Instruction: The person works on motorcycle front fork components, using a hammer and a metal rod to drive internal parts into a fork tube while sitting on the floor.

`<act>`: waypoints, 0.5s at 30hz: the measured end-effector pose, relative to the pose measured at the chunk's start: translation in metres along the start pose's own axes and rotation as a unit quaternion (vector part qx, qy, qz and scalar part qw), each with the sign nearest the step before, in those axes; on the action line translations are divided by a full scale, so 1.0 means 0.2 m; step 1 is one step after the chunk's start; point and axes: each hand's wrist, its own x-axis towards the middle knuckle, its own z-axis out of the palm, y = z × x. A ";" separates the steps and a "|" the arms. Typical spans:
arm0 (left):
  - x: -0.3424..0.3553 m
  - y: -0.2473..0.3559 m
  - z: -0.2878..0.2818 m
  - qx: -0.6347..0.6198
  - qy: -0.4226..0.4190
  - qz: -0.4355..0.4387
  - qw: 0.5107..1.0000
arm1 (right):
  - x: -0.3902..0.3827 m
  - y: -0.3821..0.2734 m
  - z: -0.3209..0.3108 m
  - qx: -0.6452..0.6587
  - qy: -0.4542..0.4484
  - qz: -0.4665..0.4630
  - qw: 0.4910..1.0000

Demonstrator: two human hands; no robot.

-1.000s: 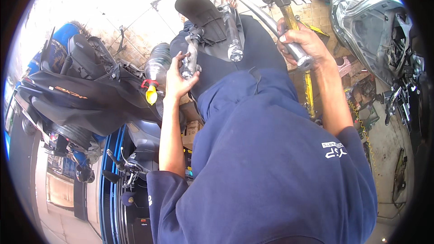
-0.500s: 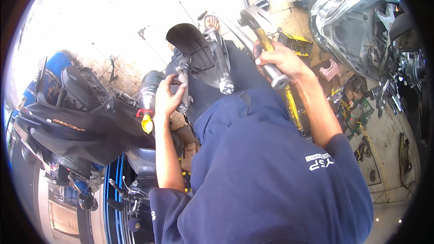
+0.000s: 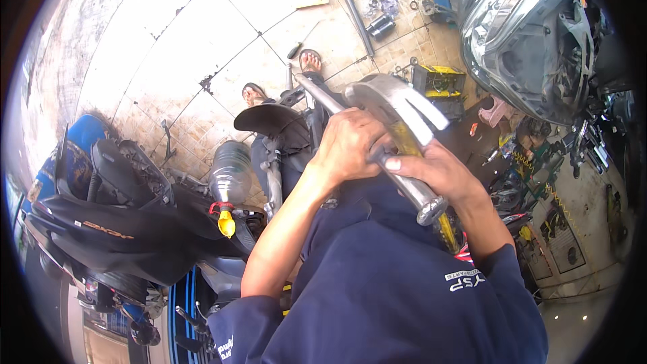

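Observation:
A long metal bar point(image 3: 414, 197) slants across my lap, its thick round end toward me. My left hand point(image 3: 349, 145) is closed around its middle. My right hand point(image 3: 443, 170) is closed too, gripping a claw hammer point(image 3: 394, 102) with a yellow shaft, and its thumb presses on the bar. The hammer's head points up and away, its two claws toward the right. Beyond my left wrist, a motorcycle front fork point(image 3: 272, 178) with a black mudguard point(image 3: 266, 118) stands between my legs. My hands and arms partly cover it.
At left a black scooter point(image 3: 114, 229) stands beside a clear plastic bottle point(image 3: 230, 168) with a yellow funnel tip. Right are a stripped motorcycle body point(image 3: 526, 40), a yellow-black toolbox point(image 3: 438, 81) and scattered tools. A metal tube point(image 3: 352, 10) lies on the tiled floor point(image 3: 222, 34) ahead.
My left hand has left the fork and moved right onto the metal bar. My right hand, with the hammer, has come slightly lower. The fork and mudguard have tilted and shifted left.

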 end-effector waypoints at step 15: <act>-0.03 -0.61 0.10 0.055 0.104 -0.087 0.989 | 0.08 0.25 -0.21 0.024 0.211 0.046 0.976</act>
